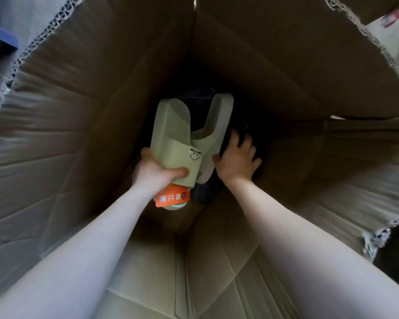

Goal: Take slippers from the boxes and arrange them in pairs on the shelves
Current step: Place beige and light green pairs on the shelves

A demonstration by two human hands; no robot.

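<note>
two green slippers (173, 132) inside box (78, 93), left hand (157, 171) gripping one

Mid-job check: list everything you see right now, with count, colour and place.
cardboard box: one, brown, fills the view, flaps open
slippers: two, pale green, side by side deep inside the box; one strap shows WELCOME and a smiley
orange label: one, orange with white characters, at the slippers' near end
dark items: count unclear, black, at the box bottom
blue object: one, outside the box, upper left edge
left hand: one, grips the slippers at the strap
right hand: one, fingers spread, right beside the slippers
</note>
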